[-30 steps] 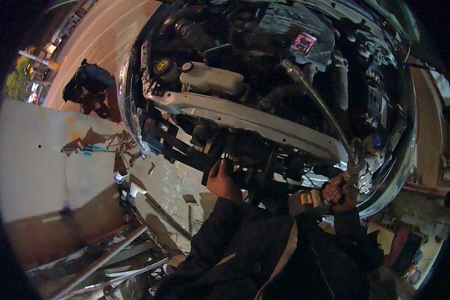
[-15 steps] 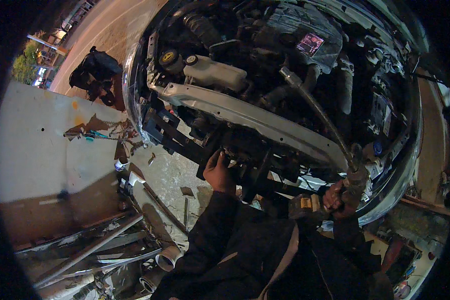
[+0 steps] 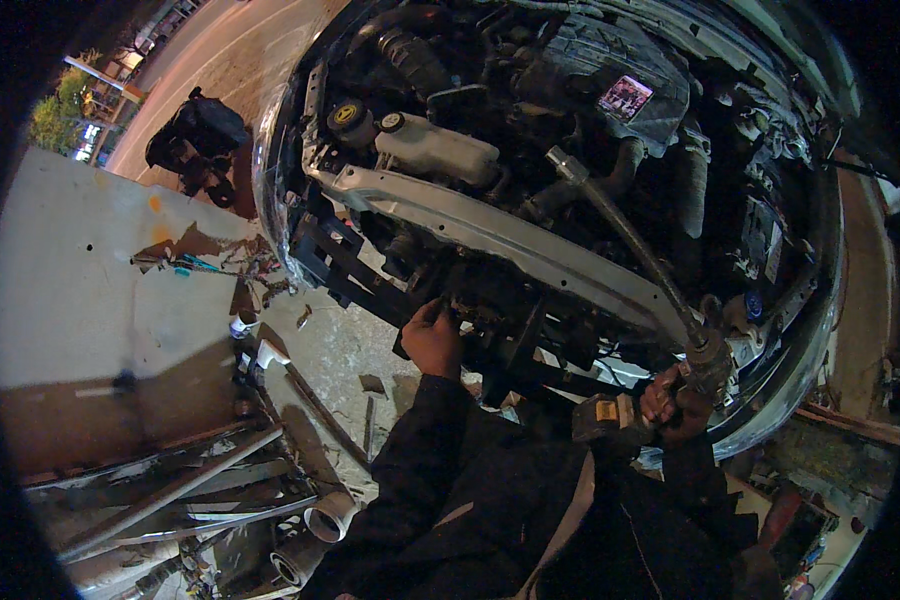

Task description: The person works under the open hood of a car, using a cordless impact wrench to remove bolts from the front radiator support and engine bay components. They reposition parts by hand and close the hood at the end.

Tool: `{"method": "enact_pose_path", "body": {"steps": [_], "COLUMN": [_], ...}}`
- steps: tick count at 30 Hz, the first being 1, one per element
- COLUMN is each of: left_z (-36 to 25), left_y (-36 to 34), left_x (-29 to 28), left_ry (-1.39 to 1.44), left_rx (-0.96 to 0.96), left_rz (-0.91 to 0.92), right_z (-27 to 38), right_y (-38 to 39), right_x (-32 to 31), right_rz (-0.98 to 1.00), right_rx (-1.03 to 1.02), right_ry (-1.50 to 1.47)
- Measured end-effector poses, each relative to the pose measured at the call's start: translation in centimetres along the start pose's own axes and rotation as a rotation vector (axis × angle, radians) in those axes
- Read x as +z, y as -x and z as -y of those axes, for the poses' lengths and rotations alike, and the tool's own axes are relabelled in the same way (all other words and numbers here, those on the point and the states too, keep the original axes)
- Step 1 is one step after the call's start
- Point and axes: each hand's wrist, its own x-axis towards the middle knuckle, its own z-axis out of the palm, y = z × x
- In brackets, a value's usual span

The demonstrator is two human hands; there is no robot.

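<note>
My right hand is wrapped round the handle of a cordless impact wrench, its yellow-and-black battery pointing left. From the tool a long metal extension bar slants up and left over the engine bay, ending in a socket that hangs free of any bolt. My left hand is at the car's open front, below the pale crossbar. Its thumb and fingers are pinched together against the dark front structure; what lies between them is too dark to make out.
In the engine bay are a white fluid reservoir, an engine cover with a lit phone-like rectangle on it, and hoses. Metal bars, pipe pieces and a long-handled tool lie at lower left. A black part sits beyond the panel.
The socket end of the bar has swung slightly left and toward me. My left hand has shifted a little left, its fingers still pinched. The view has turned slightly.
</note>
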Motion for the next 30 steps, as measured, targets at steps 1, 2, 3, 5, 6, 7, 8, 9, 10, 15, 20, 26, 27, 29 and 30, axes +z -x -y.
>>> {"method": "enact_pose_path", "body": {"steps": [1, 2, 3, 5, 6, 7, 8, 9, 10, 15, 20, 26, 27, 29, 30], "left_z": [0.0, 0.2, 0.3, 0.7, 0.8, 0.9, 1.0, 1.0, 1.0, 0.3, -0.3, -0.6, -0.6, -0.5, -0.4], "left_y": [-0.2, -0.3, -0.4, -0.5, -0.5, -0.5, -0.4, -0.2, -0.2, -0.3, -0.8, -1.1, -1.1, -1.1, -1.1], "left_x": [-0.1, -0.1, -0.1, -0.1, 0.0, 0.0, 0.0, -0.1, -0.1, -0.5, -0.8, -0.8, -0.8, -0.8, -0.8], "left_ry": [-0.038, -0.085, -0.128, -0.248, -0.236, -0.238, -0.257, -0.265, -0.29, -0.366, -0.55, -0.544, -0.478, -0.37, -0.377], "left_rx": [0.001, -0.008, 0.036, 0.101, 0.16, 0.209, 0.244, 0.289, 0.323, 0.413, 0.532, 0.602, 0.602, 0.553, 0.541], "left_rz": [0.006, 0.012, 0.012, 0.009, 0.003, -0.001, 0.001, -0.008, -0.01, 0.016, 0.055, 0.079, 0.078, 0.062, 0.054], "right_z": [0.0, -0.1, -0.2, -0.3, -0.3, -0.4, -0.3, -0.3, -0.2, -0.2, -0.4, -0.2, -0.2, -0.1, -0.1], "right_y": [0.1, 0.1, 0.1, 0.2, 0.2, 0.2, 0.2, 0.1, 0.0, -0.2, 0.2, 0.1, 0.0, -0.1, -0.1], "right_x": [-0.1, -0.1, -0.1, -0.2, -0.2, -0.2, -0.3, -0.3, -0.4, -0.8, -0.9, -0.7, -0.6, -0.4, -0.2], "right_rz": [-0.004, 0.0, 0.004, -0.008, -0.017, -0.009, -0.004, 0.002, 0.008, 0.047, -0.003, -0.051, -0.049, -0.05, -0.047], "right_rx": [0.008, 0.012, 0.015, 0.003, 0.004, 0.0, 0.005, 0.009, 0.019, 0.022, 0.035, 0.039, 0.043, 0.048, 0.057], "right_ry": [-0.022, -0.046, -0.072, -0.097, -0.109, -0.102, -0.094, -0.084, -0.086, -0.088, -0.121, -0.078, -0.095, -0.065, -0.048]}}
